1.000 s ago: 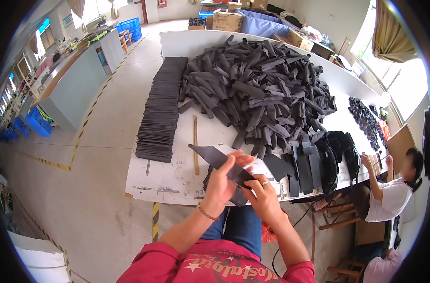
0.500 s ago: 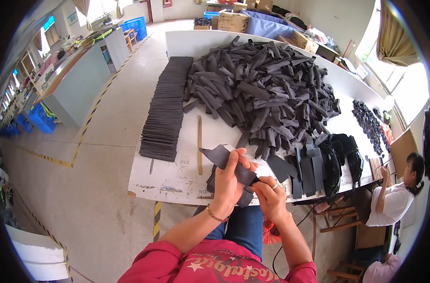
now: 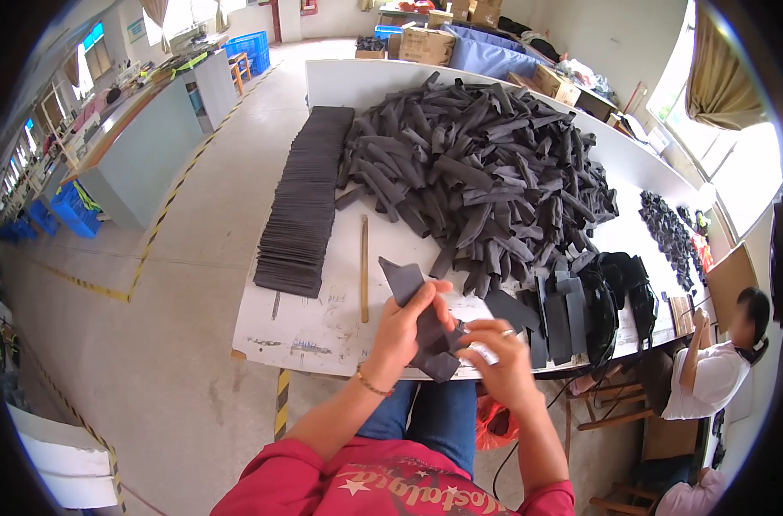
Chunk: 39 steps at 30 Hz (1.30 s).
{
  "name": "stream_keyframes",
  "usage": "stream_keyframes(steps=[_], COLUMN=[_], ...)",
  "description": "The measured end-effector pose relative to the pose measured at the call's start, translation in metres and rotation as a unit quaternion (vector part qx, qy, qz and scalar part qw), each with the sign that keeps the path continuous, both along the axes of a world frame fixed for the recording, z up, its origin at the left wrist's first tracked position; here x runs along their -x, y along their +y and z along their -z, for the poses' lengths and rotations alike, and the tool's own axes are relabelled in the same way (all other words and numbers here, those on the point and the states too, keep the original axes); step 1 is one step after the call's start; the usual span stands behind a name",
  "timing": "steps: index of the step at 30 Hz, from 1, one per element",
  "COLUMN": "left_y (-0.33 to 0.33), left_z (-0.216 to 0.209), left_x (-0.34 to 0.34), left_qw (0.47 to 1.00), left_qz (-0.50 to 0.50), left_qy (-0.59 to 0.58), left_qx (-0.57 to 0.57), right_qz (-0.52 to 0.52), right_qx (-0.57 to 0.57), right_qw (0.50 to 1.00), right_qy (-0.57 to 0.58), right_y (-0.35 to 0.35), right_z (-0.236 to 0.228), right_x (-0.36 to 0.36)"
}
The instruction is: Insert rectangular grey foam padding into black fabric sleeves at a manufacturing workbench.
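Fingers of the left hand (image 3: 397,335) grip a dark grey piece (image 3: 434,340), with the thumb lying along its near side; the piece slants in the air over the near edge of the white table (image 3: 340,258), its pointed upper end sticking out past the fingertips. The right hand (image 3: 505,365) is at the piece's right side with its fingers bent; it is blurred, so I cannot tell whether they pinch the edge or only hover next to it.

Most of the room beyond the hands is taken up by a large heap (image 3: 477,181) of curled dark strips, which fills the middle of the table. To its left runs a long row (image 3: 297,206) of flat dark pieces packed tightly together. A thin wooden stick (image 3: 364,271) lies between that row and the hands. Just beyond the right hand, flat dark panels (image 3: 566,318) crowd the near edge, with a shiny black bundle (image 3: 602,297) right beside them. Below the table edge, a red bag (image 3: 495,426) hangs near the person's knee, and a black cable (image 3: 513,460) runs down past it. Farther right, a co-worker in a white top (image 3: 709,365) sits at the table.
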<state>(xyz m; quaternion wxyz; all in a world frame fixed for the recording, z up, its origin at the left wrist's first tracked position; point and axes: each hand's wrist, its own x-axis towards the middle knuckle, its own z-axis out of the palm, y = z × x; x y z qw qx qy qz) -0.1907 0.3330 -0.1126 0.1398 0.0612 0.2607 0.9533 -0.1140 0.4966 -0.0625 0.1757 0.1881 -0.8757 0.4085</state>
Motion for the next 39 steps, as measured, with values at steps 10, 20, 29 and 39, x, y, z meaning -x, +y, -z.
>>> stream_keyframes(steps=[10, 20, 29, 39], left_y=[-0.018, -0.031, -0.025, -0.020], left_z=[-0.020, -0.023, -0.021, -0.009], left_x=[-0.030, -0.035, -0.035, -0.023], left_qw=[0.902, 0.894, 0.904, 0.995], left_qz=[0.228, 0.314, 0.332, 0.091], left_qy=[0.239, 0.177, 0.164, 0.011], left_qx=[0.278, 0.266, 0.214, 0.044], right_qz=[-0.074, -0.089, -0.086, -0.021], right_qx=[0.062, 0.145, 0.213, 0.036], right_qw=[0.991, 0.976, 0.970, 0.999], right_qy=[-0.094, -0.138, -0.077, 0.001], right_y=[-0.011, 0.002, -0.006, -0.013], right_z=[-0.074, -0.058, -0.044, 0.015], right_x=[0.026, 0.026, 0.027, -0.022])
